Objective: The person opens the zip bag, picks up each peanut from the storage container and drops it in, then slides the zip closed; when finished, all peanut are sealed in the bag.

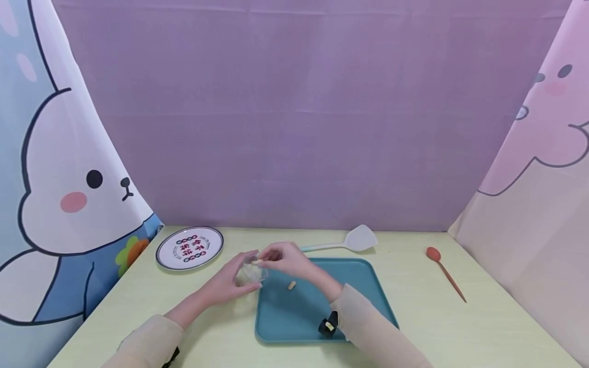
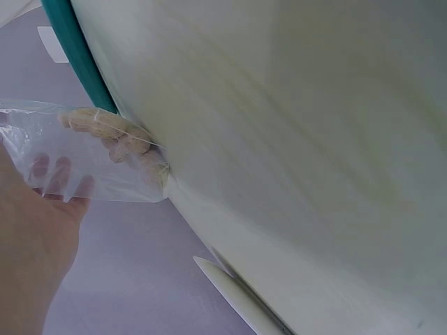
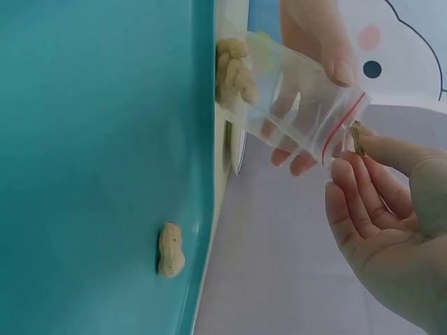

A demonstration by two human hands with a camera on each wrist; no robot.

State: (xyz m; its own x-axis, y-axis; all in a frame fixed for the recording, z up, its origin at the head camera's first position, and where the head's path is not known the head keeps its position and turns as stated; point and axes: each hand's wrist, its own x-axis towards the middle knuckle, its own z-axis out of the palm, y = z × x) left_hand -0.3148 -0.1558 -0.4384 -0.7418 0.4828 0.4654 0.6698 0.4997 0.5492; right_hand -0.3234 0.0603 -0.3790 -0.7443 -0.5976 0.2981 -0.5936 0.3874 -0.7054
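My left hand [image 1: 225,283] holds a clear zip bag [image 3: 297,101], its thumb on one side and its fingers behind. Several unshelled peanuts [image 3: 236,70] lie in the bottom of this bag; they also show in the left wrist view [image 2: 115,132]. At the bag's red-striped mouth, my right hand [image 1: 287,259] pinches a peanut [image 3: 357,139] between thumb and fingers. One more peanut [image 1: 292,285] lies on the blue-green tray [image 1: 290,319], below the right hand. The bag hangs beside the tray's left edge.
A round white plate [image 1: 177,245] with red lettering stands at the back left. Behind the tray lies a white spatula [image 1: 361,238]. Far to the right is a red spoon [image 1: 433,254] with a thin handle. A purple cloth [image 1: 294,128] hangs behind the table.
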